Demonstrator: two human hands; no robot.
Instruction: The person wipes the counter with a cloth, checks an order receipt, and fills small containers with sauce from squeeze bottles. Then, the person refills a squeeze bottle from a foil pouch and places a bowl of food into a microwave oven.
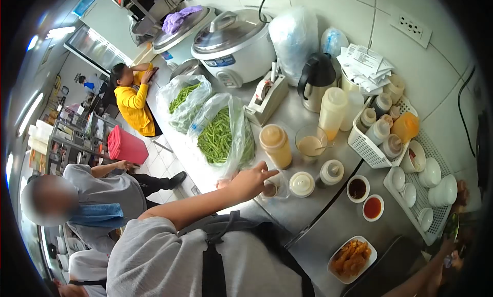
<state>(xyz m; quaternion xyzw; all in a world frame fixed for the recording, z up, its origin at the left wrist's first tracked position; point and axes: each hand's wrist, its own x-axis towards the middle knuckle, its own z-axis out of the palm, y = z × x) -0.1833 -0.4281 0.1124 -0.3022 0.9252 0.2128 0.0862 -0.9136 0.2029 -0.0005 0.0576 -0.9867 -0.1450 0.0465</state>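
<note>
My left hand reaches over the counter with its index finger stretched out. It is just beside a small clear plastic cup with something brown in it; whether they touch is hard to see. Close by stand a white-lidded squeeze bottle, another squeeze bottle, a yellowish sauce bottle and a glass of tan sauce with a spoon in it. At the dark right edge, my right hand is closed around a greenish, shiny thing whose kind is unclear.
Bags of green beans, a tape dispenser, a rice cooker and a thermos jug stand behind. Rightward are a bottle basket, white bowls, dark sauce, red sauce and fried food. People stand leftward.
</note>
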